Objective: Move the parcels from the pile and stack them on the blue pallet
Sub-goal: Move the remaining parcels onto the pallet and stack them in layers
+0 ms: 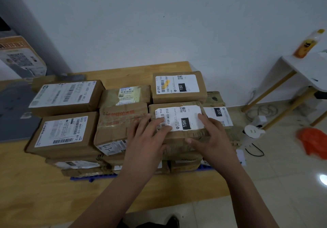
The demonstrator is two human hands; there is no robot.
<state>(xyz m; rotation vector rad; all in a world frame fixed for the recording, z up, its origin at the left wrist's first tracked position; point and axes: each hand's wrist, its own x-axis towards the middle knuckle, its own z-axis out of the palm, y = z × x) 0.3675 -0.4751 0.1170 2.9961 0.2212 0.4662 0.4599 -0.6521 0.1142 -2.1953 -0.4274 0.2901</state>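
Two open hands, left hand (147,136) and right hand (211,136), press flat on the 15H parcel (184,116) mid-frame, above the blue pallet (93,177).

White wall (177,24), tiled floor (283,183), small white table (304,68) at right.

A low wooden platform (35,183) carries the load. On it rests the blue pallet (92,177), only its near edge showing beneath the cardboard; a flat taped parcel (85,172) and a squarer parcel (184,167) lie directly on the pallet; a grey sheet (16,114) lies on the platform's left part; beside the platform is a pale tiled floor (283,183) — an orange bag (313,141) lies there, well to the right.
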